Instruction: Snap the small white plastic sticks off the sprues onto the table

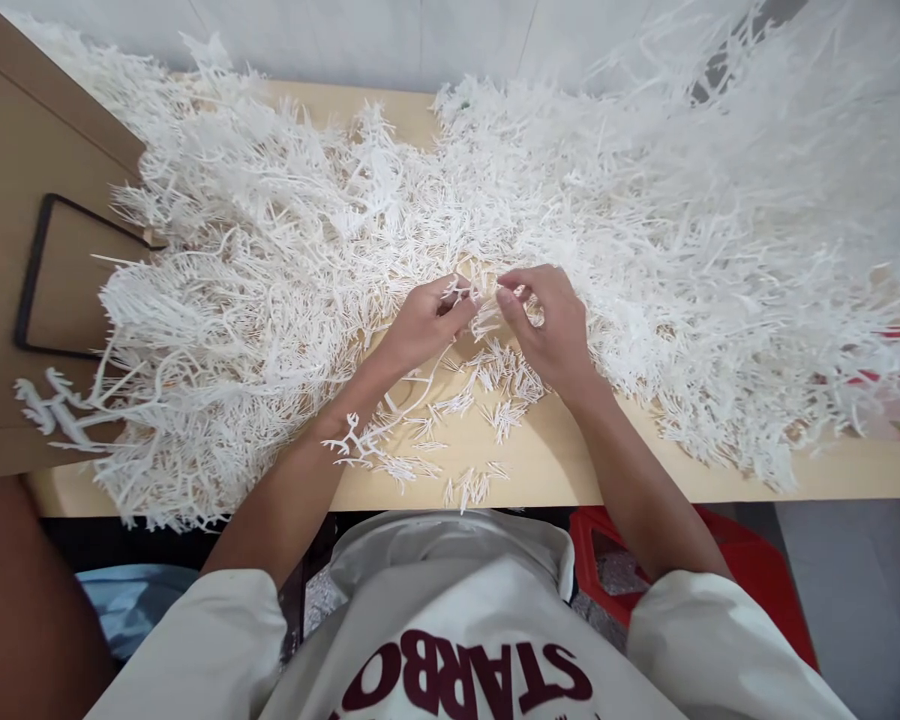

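My left hand (427, 322) is closed, with a white branching plastic sprig (461, 288) pinched between thumb and fingers; its long stem trails down toward my forearm. Close beside it on the right, my right hand (546, 322) has its thumb and index finger drawn together at the sprig's tips. The exact contact there is too small to make out. Below both hands, loose small white sprigs (506, 372) lie scattered on the wooden tabletop (540, 460). One forked twig (356, 440) lies by my left forearm.
Large heaps of white plastic branches spread to the left (217, 300) and right (682, 240). A cardboard box (67, 130) with a black wire loop (34, 270) stands at far left. A red stool (757, 570) is below the table edge. Another person's limb (30, 590) shows at lower left.
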### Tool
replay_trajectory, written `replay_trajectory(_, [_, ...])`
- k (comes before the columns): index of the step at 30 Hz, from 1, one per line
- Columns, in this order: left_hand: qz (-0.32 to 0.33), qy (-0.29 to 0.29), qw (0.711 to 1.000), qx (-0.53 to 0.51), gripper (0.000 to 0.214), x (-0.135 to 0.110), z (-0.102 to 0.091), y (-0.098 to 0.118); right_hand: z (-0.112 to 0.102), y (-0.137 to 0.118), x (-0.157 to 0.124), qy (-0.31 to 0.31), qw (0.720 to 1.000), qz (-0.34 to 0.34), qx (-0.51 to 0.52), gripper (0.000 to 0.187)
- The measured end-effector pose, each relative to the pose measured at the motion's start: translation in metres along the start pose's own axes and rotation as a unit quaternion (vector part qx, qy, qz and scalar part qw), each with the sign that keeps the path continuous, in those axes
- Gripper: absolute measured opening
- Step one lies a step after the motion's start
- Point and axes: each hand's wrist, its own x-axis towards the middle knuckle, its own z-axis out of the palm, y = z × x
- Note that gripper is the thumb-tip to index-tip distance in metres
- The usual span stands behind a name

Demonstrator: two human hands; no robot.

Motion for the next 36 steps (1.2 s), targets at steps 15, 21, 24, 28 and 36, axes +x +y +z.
replay_trajectory(15, [0.004,-0.032,0.999,0.032,0.010,-0.002,0.003,0.001,-0.003,-0.003,0.001,-0.146,0.981,-0.122,-0.033,0.032])
replay_trajectory(21, [-0.009,-0.039,0.999,-0.014,0.012,-0.003,0.003,0.003,-0.002,0.004,0.001,-0.180,0.979,-0.082,-0.045,0.019])
replay_trajectory(24, [0.028,-0.046,0.999,0.008,0.010,-0.005,0.003,0.005,0.000,0.009,0.001,-0.167,0.975,-0.127,-0.072,0.020])
replay_trajectory(28, [0.019,-0.057,0.997,0.038,0.007,-0.007,0.005,0.007,0.002,0.011,0.000,-0.142,0.970,-0.167,-0.105,0.027])
replay_trajectory(36, [-0.029,-0.065,0.997,-0.029,0.012,-0.005,0.010,0.007,0.010,0.009,-0.003,-0.087,0.976,-0.171,-0.103,0.034])
